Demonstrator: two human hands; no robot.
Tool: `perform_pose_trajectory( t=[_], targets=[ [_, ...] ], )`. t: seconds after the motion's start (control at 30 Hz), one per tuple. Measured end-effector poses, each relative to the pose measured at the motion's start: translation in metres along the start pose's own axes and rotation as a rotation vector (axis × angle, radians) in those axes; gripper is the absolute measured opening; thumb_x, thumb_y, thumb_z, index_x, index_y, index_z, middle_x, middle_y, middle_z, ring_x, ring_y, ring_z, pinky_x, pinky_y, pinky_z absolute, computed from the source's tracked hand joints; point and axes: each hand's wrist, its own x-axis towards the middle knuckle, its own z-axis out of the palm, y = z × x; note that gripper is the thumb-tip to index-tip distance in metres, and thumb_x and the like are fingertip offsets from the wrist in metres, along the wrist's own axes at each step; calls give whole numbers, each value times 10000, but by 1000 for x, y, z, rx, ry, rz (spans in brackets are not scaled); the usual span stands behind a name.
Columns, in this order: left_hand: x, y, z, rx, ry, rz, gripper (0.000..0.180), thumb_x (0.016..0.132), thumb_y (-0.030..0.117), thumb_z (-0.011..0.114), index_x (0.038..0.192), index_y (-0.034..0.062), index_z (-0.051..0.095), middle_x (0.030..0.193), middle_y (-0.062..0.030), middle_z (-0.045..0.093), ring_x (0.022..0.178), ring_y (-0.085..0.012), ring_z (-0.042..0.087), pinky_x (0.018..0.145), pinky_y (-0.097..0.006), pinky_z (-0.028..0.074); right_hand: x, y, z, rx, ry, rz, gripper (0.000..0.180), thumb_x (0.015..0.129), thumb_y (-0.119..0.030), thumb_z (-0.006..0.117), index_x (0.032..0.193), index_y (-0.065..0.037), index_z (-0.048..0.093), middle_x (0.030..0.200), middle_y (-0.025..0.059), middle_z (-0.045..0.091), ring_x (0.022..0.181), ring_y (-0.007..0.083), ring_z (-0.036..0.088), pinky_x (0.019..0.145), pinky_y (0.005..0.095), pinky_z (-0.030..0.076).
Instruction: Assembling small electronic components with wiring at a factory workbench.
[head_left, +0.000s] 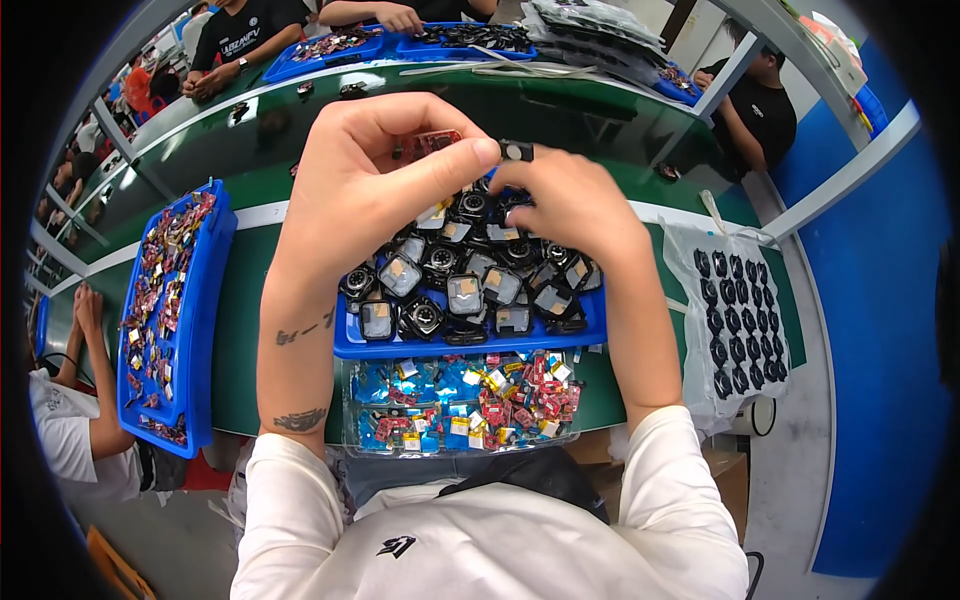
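My left hand point(385, 175) is raised over the blue tray and closed, with a red circuit board point(430, 143) partly showing between its fingers and thumb. A small black piece with a pale round spot point(516, 151) is at the left thumb tip. My right hand point(575, 205) is beside that piece, its fingers bent and slightly blurred; whether they grip it is unclear. Below both hands, the blue tray point(470, 350) holds a heap of black square watch cases point(464, 293). Nearer to me, a clear plastic tray point(350, 435) contains red boards and small white-and-yellow parts point(520, 400).
At left stands a long blue tray point(208, 330) of red boards. On the right, a pale sheet-like tray point(690, 330) carries rows of black watch parts point(740, 320). Across the green table point(270, 130), people sit near more blue trays point(465, 42). Metal frame bars point(850, 175) flank the bench.
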Motion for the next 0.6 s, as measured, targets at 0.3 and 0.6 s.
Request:
perform_pose_trajectory(
  t=[0.3,0.6],
  targets=[
    [0,2,-1,-23,33,14,104,809,84,695,839,-16,684,696,18,614,615,1,508,525,-147,373,7,-41,33,187,-379,-211,197,649,-129,757,826,-78,690,894,56,622,898,249,608,772,370,490],
    [-1,9,-10,-68,164,-36,109,823,99,630,796,-8,633,648,-19,573,524,-57,518,475,-182,400,16,-17,16,787,-141,-234,122,781,-38,617,893,-7,579,756,66,652,727,131,649,611,275,519]
  ],
)
